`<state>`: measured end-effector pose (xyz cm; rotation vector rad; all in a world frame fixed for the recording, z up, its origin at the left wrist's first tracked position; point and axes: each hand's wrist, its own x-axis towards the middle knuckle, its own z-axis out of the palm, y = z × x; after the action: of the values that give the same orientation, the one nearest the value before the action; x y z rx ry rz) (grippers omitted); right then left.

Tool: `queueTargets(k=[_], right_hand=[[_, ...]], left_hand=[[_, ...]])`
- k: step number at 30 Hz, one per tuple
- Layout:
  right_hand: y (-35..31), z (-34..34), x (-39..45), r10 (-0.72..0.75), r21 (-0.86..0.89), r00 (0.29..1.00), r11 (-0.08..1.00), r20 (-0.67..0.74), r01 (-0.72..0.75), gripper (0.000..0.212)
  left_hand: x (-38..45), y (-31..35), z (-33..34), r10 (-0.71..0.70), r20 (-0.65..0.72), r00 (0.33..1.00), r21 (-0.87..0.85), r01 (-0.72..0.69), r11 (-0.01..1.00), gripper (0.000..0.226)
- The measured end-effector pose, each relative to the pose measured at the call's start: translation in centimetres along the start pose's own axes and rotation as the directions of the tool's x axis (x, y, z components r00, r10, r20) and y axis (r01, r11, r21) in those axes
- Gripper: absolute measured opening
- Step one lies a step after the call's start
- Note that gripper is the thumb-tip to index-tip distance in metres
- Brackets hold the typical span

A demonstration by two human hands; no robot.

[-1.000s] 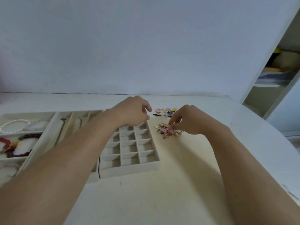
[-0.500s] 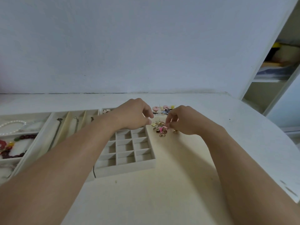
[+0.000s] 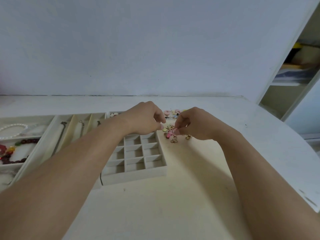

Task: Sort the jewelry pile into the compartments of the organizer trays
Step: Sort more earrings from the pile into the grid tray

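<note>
Your left hand [image 3: 147,118] hovers over far right corner of grid tray [image 3: 138,153], fingers curled, holding nothing you can see. Your right hand [image 3: 194,125] pinches small pink piece [image 3: 174,130] at top of jewelry pile [image 3: 173,135]. Pile lies on table [image 3: 173,196] just beside tray's right edge, toward far edge of table. Second small heap [image 3: 173,112] lies behind it, nearer wall. Left trays hold pearl string [image 3: 13,129] and dark red beads [image 3: 10,156].
</note>
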<state>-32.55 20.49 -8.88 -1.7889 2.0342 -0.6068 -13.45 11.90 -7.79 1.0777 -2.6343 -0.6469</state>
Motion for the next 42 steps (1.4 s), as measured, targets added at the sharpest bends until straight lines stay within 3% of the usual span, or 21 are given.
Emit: queueTargets(k=[5, 12, 17, 26, 30, 35, 42], right_hand=[[-0.4, -0.5, -0.3, -0.04, 0.139, 0.998, 0.989, -0.041, 0.045, 0.008], [-0.1, -0.3, 0.0, 0.017, 0.076, 0.997, 0.997, -0.071, -0.011, 0.007], [-0.2, -0.3, 0.1, -0.012, 0.098, 0.987, 0.995, -0.16, 0.028, 0.013], [-0.9, -0.1, -0.1, -0.055, 0.286, 0.994, 0.955, -0.096, 0.08, 0.008], [-1.2, 0.0, -0.3, -0.06, 0.378, 0.996, 0.922, -0.064, 0.08, 0.005], [-1.3, 0.0, -0.6, -0.021, 0.484, 1.0, 0.875, -0.004, 0.02, 0.033], [-1.6, 0.2, -0.5, 0.049, 0.493, 0.996, 0.87, -0.078, -0.004, 0.029]], left_hand=[[0.1, 0.2, 0.3, 0.012, -0.011, 1.0, -0.026, -0.012, 1.0, 0.019], [0.1, 0.3, 0.5, 0.007, -0.003, 1.0, -0.015, -0.007, 1.0, 0.02], [0.2, 0.1, 0.5, 0.011, -0.017, 1.0, -0.021, -0.012, 1.0, 0.023], [0.5, 0.1, 0.7, 0.068, -0.071, 0.995, -0.053, -0.071, 0.996, 0.013], [0.4, 0.3, 0.6, 0.072, -0.092, 0.993, -0.062, -0.078, 0.995, 0.018], [0.5, 0.3, 0.5, 0.029, -0.115, 0.993, -0.09, -0.04, 0.995, 0.019], [0.6, 0.5, 0.3, -0.007, -0.141, 0.99, -0.114, -0.009, 0.993, 0.019]])
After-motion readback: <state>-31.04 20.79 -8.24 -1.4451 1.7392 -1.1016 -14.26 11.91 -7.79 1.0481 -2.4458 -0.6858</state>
